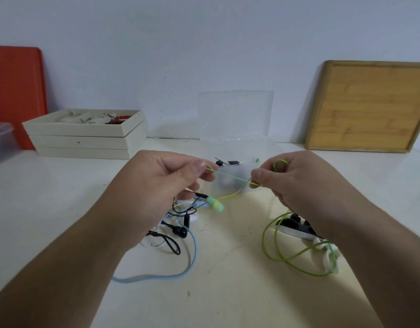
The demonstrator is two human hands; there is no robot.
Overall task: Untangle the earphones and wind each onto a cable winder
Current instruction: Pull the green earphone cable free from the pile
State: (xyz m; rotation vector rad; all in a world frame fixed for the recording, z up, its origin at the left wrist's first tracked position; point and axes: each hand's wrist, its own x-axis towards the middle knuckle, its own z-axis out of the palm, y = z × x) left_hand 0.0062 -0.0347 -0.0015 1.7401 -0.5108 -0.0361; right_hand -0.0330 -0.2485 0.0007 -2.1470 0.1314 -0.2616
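Both hands are up above the white counter (227,292), and a thin green cord (230,177) runs tight between them. The left hand (161,183) pinches one end of it with thumb and finger, the other fingers curled in. The right hand (296,183) pinches the other end, and a small green loop pokes up by its fingers. A green earbud (214,204) hangs down from the cord between the hands. More of the green cord lies in big loops on the counter under the right arm, next to a black and white thing (296,227) that the arm partly hides, so I cannot tell what it is. Under the left hand lies a messy heap of black cords (173,235) and a pale blue cord (192,252) that curls toward the left arm. Behind the hands stands a clear plastic box (235,119) with its lid up. Far left are stacked cream trays (85,138) and a red board (17,91) against the wall. Far right a wooden board (367,107) leans on the wall.
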